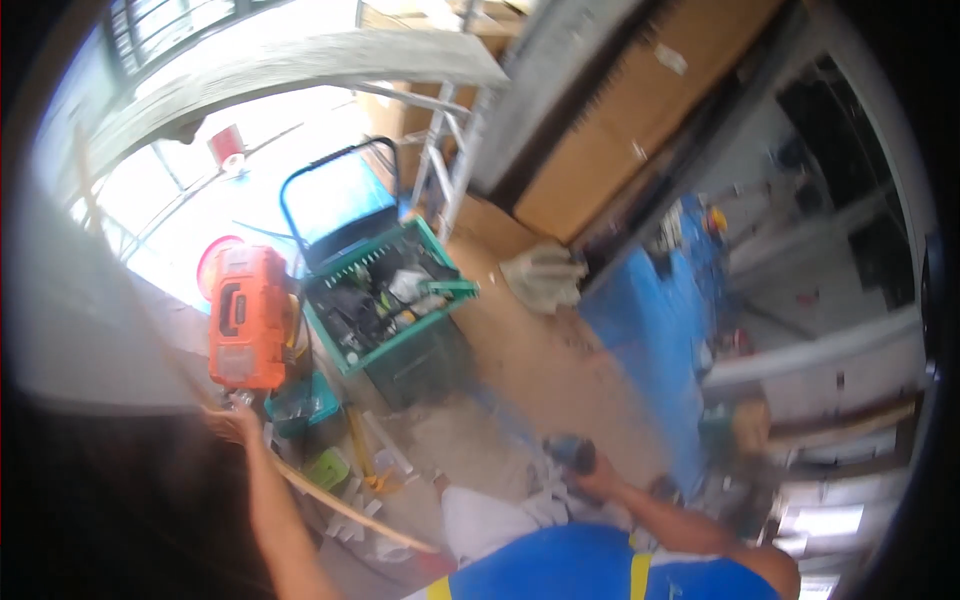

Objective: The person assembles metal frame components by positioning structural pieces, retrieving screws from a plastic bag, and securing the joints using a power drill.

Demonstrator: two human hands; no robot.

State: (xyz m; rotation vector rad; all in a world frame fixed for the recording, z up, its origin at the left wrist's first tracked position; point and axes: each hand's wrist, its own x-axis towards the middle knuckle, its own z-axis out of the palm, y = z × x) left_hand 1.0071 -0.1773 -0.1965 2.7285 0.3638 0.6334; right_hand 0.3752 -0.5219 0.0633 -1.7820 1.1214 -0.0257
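The orange case [245, 315] stands on end, its long axis running roughly up and down in the head view with a slight lean, its dark handle recess facing the camera on the upper left part of its face. It sits just left of the green crate [395, 305], with a pink round thing partly hidden behind its top.

The left hand [232, 420] is raised at the bottom edge of the orange case — touching or all but touching it; blur hides the fingers, so whether they grip the case or lie loose cannot be told. The right hand [590, 470] is well apart from the case, low and to the right, wrapped around a dark rounded object [568, 450] whose kind is too blurred to name.

The green crate is full of mixed tools and bottles. Behind it stands a blue-framed hand cart [335, 205]. Below the case lie a small teal tub [300, 400], a lime-green piece and a long pale wooden stick [350, 510] slanting across the ground.

The floor [520, 350] is bare, dusty and brownish, littered with scraps. A crumpled grey cloth [545, 275] lies on it near flat brown boards [610, 130] leaning against a wall. To the right, a blue sheet [650, 330] hangs by pale shelving — bright daylight floods the upper left.
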